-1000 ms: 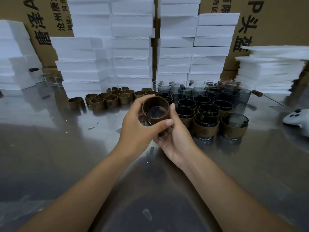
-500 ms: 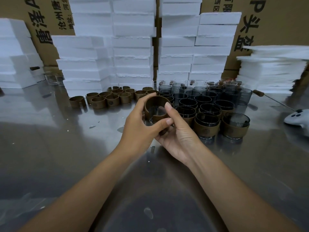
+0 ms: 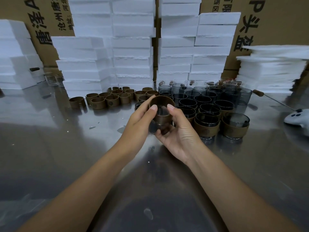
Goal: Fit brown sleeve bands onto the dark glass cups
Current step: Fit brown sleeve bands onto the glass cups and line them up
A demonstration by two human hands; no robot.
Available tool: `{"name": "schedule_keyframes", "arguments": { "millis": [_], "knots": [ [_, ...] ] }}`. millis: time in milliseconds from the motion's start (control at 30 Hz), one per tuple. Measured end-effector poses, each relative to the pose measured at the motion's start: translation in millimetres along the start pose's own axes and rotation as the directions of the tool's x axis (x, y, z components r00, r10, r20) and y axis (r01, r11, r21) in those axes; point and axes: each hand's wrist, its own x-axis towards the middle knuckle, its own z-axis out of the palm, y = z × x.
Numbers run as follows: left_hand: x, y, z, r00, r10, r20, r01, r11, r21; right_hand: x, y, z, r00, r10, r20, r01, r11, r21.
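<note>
My left hand [image 3: 138, 119] and right hand [image 3: 180, 131] both grasp one cup [image 3: 154, 128], thumbs on its brown band [image 3: 161, 101], above the table [image 3: 50, 148]

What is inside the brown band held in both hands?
A dark glass cup; its base shows below the band. The left hand and right hand cover its sides.

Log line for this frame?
step: fitting sleeve band onto cup | left hand: grips band | right hand: holds cup | state: band partly on

Dim, even light; soft glare on steel table [image 3: 50, 148]; edges warped, blurred.
</note>
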Motion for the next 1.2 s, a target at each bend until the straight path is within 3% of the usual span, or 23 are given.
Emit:
{"name": "schedule_keyframes", "arguments": {
  "millis": [267, 467, 767, 933, 1200],
  "knots": [
    [4.8, -0.1, -3.6, 0.998, -0.059, -0.017, 0.056, 0.990, -0.126, -1.5, -1.2, 2.7, 1.000, -0.023, -0.007, 0.023, 1.000, -0.012],
    [5.0, -1.4, -6.5, 0.994, -0.094, -0.054, 0.087, 0.988, -0.128, 0.0, -1.8, 0.3, 0.999, 0.000, -0.037, 0.000, 1.000, 0.009],
    [3.2, -4.0, -7.5, 0.974, -0.173, 0.145, 0.195, 0.968, -0.157, 3.5, -3.2, -4.8, 1.000, -0.022, -0.020, 0.023, 0.999, 0.033],
    [1.8, -0.8, -4.9, 0.975, -0.207, 0.081, 0.218, 0.959, -0.179, 2.8, -1.5, -6.5, 1.000, -0.013, 0.010, 0.012, 0.999, 0.046],
    [1.1, -2.3, -5.0, 0.986, -0.153, 0.068, 0.157, 0.986, -0.052, 3.3, -0.7, -7.8, 0.996, -0.085, -0.024, 0.083, 0.995, -0.051]
  ]
}}
